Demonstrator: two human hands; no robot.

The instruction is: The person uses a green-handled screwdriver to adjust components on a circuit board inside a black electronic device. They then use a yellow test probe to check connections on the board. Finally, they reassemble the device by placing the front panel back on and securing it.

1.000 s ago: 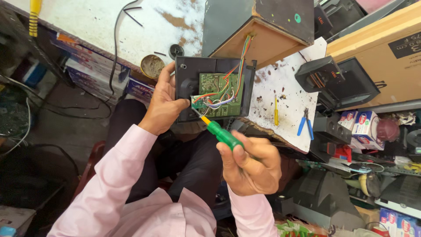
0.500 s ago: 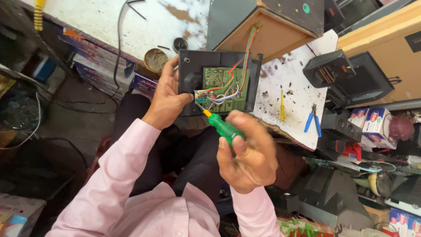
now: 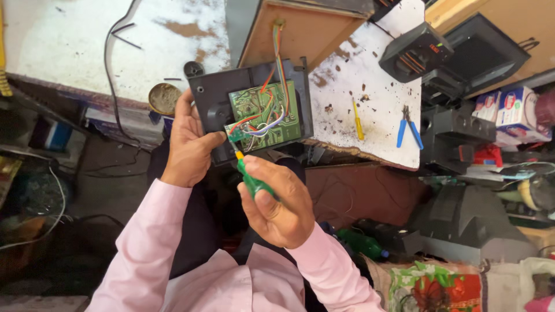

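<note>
A worn white bench (image 3: 370, 110), its paint chipped to brown and littered with dark crumbs, fills the top of the view; cluttered shelves and black plastic housings crowd the room to the right. Near the bench's front edge lie a small yellow screwdriver (image 3: 358, 119) and blue-handled pliers (image 3: 408, 125), just apart. A wooden box (image 3: 289, 34) stands at the bench's middle, coloured wires running from it.

The left hand (image 3: 188, 141) is closed on the left side of a black plastic panel (image 3: 214, 95), thumb pressed on its face, holding it at the bench's front edge. A green circuit board (image 3: 265, 114) with tangled wires sits on the panel. The right hand (image 3: 277, 202) is curled tight around a green-handled screwdriver (image 3: 250, 180), whose tip meets the board's lower left corner.
</note>
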